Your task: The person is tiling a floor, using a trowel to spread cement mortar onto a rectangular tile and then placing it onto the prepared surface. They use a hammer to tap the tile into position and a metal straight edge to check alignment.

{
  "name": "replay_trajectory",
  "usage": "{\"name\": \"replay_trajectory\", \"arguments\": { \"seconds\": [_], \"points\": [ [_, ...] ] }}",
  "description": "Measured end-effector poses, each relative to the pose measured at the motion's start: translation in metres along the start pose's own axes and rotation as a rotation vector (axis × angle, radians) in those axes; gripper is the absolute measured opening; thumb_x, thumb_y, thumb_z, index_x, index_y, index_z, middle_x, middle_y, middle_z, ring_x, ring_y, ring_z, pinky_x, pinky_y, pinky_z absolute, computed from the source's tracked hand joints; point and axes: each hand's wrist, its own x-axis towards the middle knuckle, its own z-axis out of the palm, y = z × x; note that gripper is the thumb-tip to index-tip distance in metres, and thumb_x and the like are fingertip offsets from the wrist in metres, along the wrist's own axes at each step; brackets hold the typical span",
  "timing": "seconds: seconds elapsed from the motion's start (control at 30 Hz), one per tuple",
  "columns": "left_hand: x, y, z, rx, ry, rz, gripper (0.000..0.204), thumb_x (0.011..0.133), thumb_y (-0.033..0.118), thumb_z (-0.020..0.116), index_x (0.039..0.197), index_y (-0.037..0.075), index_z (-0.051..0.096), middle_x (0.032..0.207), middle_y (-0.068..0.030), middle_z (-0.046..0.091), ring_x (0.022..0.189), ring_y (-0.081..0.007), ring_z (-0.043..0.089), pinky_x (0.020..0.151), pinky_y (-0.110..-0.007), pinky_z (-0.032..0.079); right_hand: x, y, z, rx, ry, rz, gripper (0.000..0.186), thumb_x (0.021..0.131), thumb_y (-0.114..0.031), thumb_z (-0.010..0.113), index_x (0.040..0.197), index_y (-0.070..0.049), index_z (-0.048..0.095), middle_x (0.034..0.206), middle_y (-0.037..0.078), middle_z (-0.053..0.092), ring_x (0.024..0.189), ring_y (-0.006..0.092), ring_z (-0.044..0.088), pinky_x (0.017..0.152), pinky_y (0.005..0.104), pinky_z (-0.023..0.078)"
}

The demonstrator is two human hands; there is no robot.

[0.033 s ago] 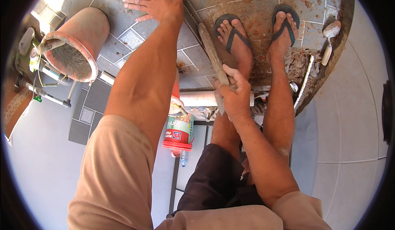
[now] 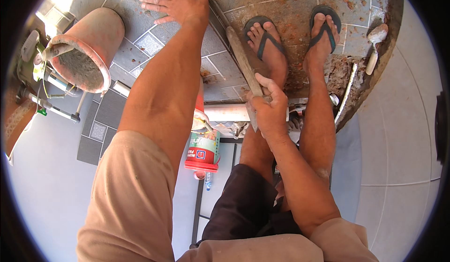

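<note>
Centre frame, a rough wooden shaft (image 2: pixel 242 59) is gripped by the right hand (image 2: pixel 269 105); upper left, the left hand (image 2: pixel 180 7), holding nothing, is spread flat on grey tiles (image 2: pixel 129 7), already laid. Upper right, a crumbly strip (image 2: pixel 340 70) is left untiled. Gritty mix (image 2: pixel 79 70) is seen in a tapered bucket (image 2: pixel 101 30), upper left.

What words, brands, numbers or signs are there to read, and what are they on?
Red and green bucket: big printed letters and a square blue mark, which I won't copy out.
Small bottle: too small to tell whether it has a label.
Wooden-handled tool in the right hand: no writing visible.
</note>
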Motion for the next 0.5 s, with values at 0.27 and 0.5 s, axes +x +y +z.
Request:
{"name": "replay_trajectory", "arguments": {
  "seconds": [0.27,0.5],
  "points": [
    [-0.018,-0.020,-0.010,-0.088,0.361,0.442,0.049,0.098,0.036,0.069,0.135,0.003,0.064,0.161,-0.0145,0.047,0.156,-0.0335,0.034,0.128,-0.065,0.021,-0.024,0.001,-0.021,-0.113,0.061,-0.133,0.047,0.091,0.002,0.065,0.137,0.007,0.061,0.107,0.021,0.075,0.097,0.0220,0.073,0.086,0.0327,0.056],
    [-0.040,-0.072,-0.031,0.332,-0.517,1.395,0.028,0.092,0.039,0.071,0.115,0.023,0.079,0.133,0.0002,0.062,0.146,-0.0273,0.043,0.126,-0.077,0.007,-0.023,0.015,-0.031,-0.284,0.002,-0.206,0.045,0.092,-0.005,0.065,0.136,0.004,0.063,0.116,0.025,0.075,0.105,0.0363,0.075,0.094,0.0421,0.057]
  ]
}}
